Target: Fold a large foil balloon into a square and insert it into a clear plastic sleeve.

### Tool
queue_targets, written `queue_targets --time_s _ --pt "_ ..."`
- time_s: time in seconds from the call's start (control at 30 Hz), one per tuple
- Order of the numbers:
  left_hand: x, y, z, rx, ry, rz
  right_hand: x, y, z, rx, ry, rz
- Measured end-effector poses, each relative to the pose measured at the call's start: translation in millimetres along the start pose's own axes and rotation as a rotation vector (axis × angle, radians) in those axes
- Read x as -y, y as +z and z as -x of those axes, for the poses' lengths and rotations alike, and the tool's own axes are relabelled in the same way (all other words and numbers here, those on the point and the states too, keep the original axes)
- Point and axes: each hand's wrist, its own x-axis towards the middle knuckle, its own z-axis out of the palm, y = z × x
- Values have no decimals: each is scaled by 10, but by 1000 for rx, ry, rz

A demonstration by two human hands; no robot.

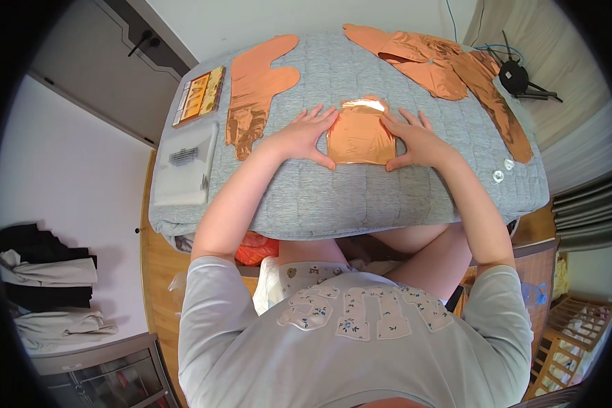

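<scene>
A folded copper-coloured foil balloon (362, 136) lies flat on the grey quilted cover (306, 204) in front of me, with a bright glare along its far edge. My left hand (309, 134) rests at its left side, fingers spread and thumb at the near left corner. At the opposite side, my right hand (416, 139) lies with spread fingers touching the right edge and its thumb at the near right corner. To the left is a flat, uninflated foil balloon (255, 88) with rounded lobes. Another long, creased foil balloon (449, 68) sprawls across the far right.
At the left are a colourful flat box (199, 95) and a translucent pouch (185, 163) with dark items inside. Two small ribbon rolls (498, 176) sit at the right. A black router (513, 77) with antennas and a cable stands at the far right edge.
</scene>
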Motion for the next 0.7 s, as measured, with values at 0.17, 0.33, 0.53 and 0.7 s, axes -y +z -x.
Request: queue_targets --time_s 0.17,0.33,0.53,0.7 --pt "20 10 5 7 -32 39 -16 -11 -43 11 -20 -16" --pt "-70 -10 -28 -9 -26 40 -11 -83 -20 12 -21 -37" --pt "-468 -46 356 31 -18 114 260 -51 367 -21 -68 -55" --pt "-1170 224 934 -174 -65 153 593 -24 857 2 -71 -77"
